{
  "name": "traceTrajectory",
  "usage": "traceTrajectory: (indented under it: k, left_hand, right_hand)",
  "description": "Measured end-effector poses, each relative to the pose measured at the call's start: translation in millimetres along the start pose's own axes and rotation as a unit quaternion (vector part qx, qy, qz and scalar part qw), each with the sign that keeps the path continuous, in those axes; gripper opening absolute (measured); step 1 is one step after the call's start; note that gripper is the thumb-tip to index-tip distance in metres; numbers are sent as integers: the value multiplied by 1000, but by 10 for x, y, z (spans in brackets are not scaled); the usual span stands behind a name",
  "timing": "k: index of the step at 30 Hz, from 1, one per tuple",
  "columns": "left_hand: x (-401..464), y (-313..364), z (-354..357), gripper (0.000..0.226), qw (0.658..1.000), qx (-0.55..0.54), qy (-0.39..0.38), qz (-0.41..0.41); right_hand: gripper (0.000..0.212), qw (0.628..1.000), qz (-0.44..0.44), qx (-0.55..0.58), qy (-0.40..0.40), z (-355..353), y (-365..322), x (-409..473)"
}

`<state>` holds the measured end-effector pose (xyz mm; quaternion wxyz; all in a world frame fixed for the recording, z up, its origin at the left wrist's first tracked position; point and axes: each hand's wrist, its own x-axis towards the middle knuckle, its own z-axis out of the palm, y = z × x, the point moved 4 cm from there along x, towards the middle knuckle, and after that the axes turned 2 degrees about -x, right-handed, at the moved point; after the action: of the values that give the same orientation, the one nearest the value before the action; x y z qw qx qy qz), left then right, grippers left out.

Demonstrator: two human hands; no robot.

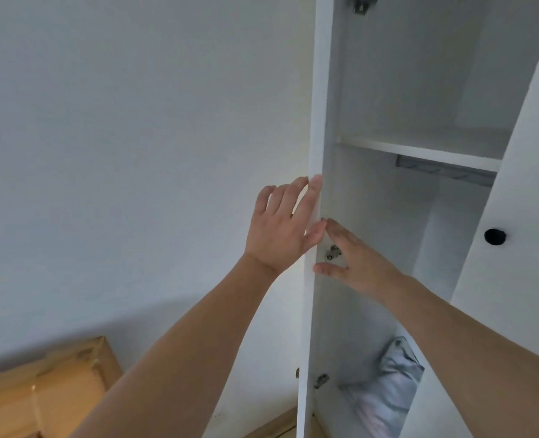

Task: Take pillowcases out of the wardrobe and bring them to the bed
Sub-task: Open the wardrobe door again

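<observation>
The white wardrobe (pixel 419 147) stands open on its left side. Its left door (pixel 317 121) is swung out edge-on to me. My left hand (pixel 282 226) lies flat against the door's outer face, fingers spread, fingertips at its edge. On the door's inner side my right hand (pixel 353 260) is spread with fingers apart, close to a metal hinge (pixel 332 251); it holds nothing. Low inside the wardrobe lies a bundle of pale blue-grey and pinkish fabric (pixel 388 393), partly hidden by my right forearm.
The right door (pixel 520 216) with a black round knob (pixel 495 237) is shut. A shelf (pixel 419 150) and a metal rail (pixel 445 172) sit above. A wooden bed frame (pixel 47 393) is at the lower left, against a bare white wall.
</observation>
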<state>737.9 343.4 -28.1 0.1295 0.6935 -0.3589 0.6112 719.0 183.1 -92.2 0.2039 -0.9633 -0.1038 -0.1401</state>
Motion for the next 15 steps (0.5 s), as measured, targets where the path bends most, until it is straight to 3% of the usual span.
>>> traceTrajectory:
  k: [6,15]
  left_hand:
    - [-167,-441,-30,58,998,-42,-34,-11]
    - [-434,-1136,-11,56,985,-94,-92,-112]
  right_hand:
    - [95,999,-16,-44,8,256,-154,333]
    - [85,990,-63,-112,49,631,-415,935]
